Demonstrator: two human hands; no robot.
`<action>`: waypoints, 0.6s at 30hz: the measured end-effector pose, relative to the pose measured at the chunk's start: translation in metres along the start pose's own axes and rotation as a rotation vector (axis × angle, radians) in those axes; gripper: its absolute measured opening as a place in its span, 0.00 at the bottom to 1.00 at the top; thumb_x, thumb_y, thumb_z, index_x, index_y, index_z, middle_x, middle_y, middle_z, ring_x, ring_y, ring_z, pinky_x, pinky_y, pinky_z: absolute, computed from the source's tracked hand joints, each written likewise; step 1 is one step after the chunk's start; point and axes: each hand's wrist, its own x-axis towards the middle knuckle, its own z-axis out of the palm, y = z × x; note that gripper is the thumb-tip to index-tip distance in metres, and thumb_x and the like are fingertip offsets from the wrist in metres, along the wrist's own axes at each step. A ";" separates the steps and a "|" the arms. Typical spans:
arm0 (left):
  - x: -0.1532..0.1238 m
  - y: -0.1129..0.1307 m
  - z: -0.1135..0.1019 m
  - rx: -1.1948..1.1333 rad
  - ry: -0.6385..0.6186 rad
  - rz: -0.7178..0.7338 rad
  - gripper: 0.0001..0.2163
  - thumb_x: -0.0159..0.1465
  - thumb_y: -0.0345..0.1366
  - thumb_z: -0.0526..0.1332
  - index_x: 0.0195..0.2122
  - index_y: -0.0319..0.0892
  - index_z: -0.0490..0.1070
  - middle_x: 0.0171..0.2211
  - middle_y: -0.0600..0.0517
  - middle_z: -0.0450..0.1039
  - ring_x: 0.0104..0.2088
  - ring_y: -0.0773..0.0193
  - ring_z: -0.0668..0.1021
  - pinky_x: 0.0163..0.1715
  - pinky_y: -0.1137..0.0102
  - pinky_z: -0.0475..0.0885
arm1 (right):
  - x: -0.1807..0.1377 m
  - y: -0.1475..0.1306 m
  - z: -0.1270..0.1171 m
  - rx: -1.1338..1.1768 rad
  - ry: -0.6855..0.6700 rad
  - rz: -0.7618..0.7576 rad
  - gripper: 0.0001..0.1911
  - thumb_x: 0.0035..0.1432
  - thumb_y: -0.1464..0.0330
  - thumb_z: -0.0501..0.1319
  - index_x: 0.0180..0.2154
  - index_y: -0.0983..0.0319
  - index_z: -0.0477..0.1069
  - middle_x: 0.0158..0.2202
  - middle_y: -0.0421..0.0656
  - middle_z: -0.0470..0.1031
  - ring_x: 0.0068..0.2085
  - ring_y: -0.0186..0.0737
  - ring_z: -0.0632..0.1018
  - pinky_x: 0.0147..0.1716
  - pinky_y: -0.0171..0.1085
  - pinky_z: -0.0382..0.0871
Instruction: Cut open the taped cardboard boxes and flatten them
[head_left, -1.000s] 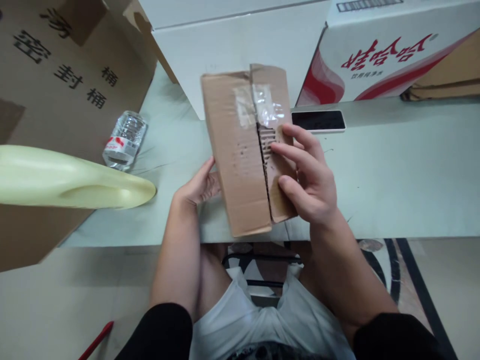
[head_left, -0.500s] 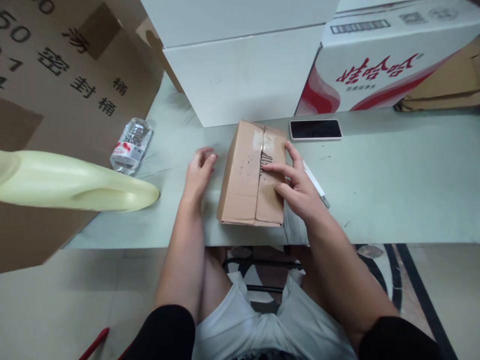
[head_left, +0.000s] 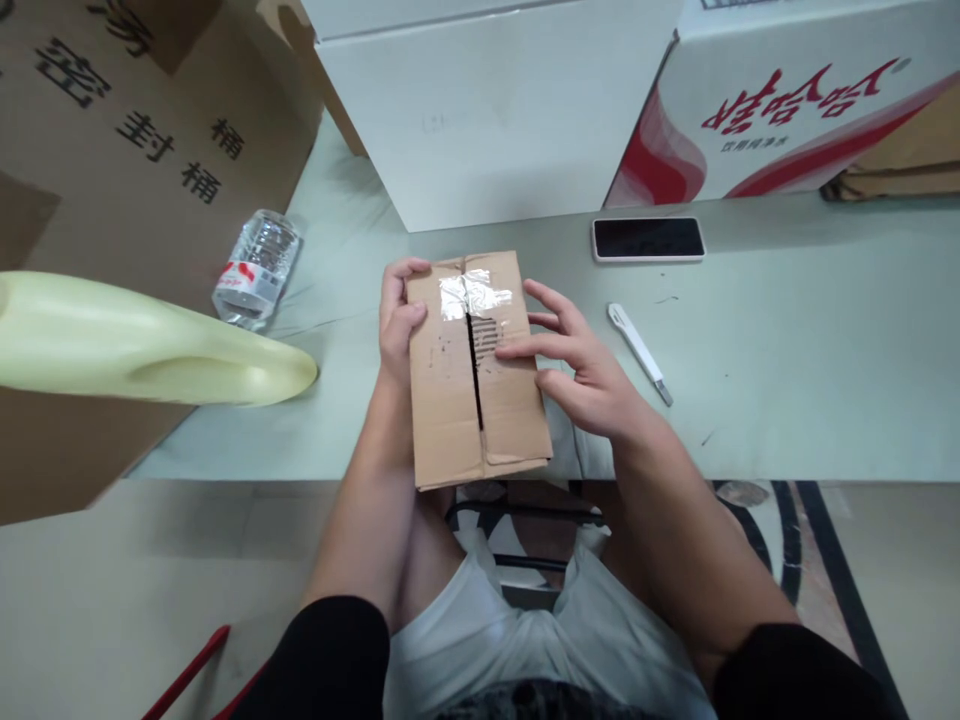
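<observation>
A small brown cardboard box [head_left: 442, 410] sits in front of me at the table's near edge. Clear tape [head_left: 487, 293] crosses its top seam at the far end, and a dark gap shows along the seam. My left hand [head_left: 399, 315] grips the box's left side, thumb on the top edge. On the other side, my right hand [head_left: 581, 365] has its fingers spread, one fingertip resting on the torn, ridged patch near the seam. A white utility knife [head_left: 639, 352] lies on the table to the right of that hand.
A phone [head_left: 649, 239] lies behind the knife. White cartons [head_left: 502, 130] stand along the back. At left are a clear plastic bottle [head_left: 257, 268], a pale yellow rounded object [head_left: 157, 345] jutting in, and a large brown carton [head_left: 67, 230].
My left hand has closed on the box's left side. The box has shifted left and towards me, its top tilting more into view. The utility knife is now uncovered.
</observation>
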 end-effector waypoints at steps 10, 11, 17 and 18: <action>-0.013 -0.001 0.016 -0.082 0.082 -0.073 0.22 0.53 0.50 0.72 0.44 0.49 0.69 0.39 0.49 0.72 0.39 0.54 0.77 0.39 0.63 0.74 | 0.005 -0.006 0.005 -0.062 0.196 0.052 0.16 0.51 0.71 0.57 0.38 0.56 0.82 0.67 0.45 0.70 0.65 0.52 0.74 0.63 0.54 0.74; -0.013 -0.001 0.017 -0.091 0.094 -0.076 0.22 0.53 0.50 0.72 0.44 0.49 0.69 0.39 0.50 0.72 0.39 0.55 0.77 0.37 0.64 0.73 | 0.006 -0.004 0.001 -0.092 0.266 0.116 0.17 0.51 0.70 0.56 0.39 0.57 0.80 0.63 0.47 0.73 0.62 0.52 0.77 0.59 0.53 0.77; -0.011 -0.001 0.022 -0.096 0.126 -0.064 0.21 0.51 0.48 0.73 0.42 0.47 0.70 0.38 0.50 0.74 0.37 0.57 0.77 0.35 0.66 0.73 | 0.002 0.017 -0.034 -0.797 0.450 0.842 0.29 0.57 0.67 0.59 0.60 0.64 0.73 0.59 0.59 0.74 0.58 0.62 0.76 0.59 0.60 0.70; -0.010 -0.001 0.023 -0.096 0.121 -0.063 0.21 0.51 0.48 0.73 0.42 0.48 0.70 0.38 0.50 0.74 0.37 0.57 0.77 0.35 0.66 0.73 | 0.000 0.020 -0.038 -0.868 0.399 0.929 0.31 0.58 0.66 0.59 0.63 0.64 0.71 0.62 0.61 0.72 0.60 0.65 0.74 0.59 0.61 0.70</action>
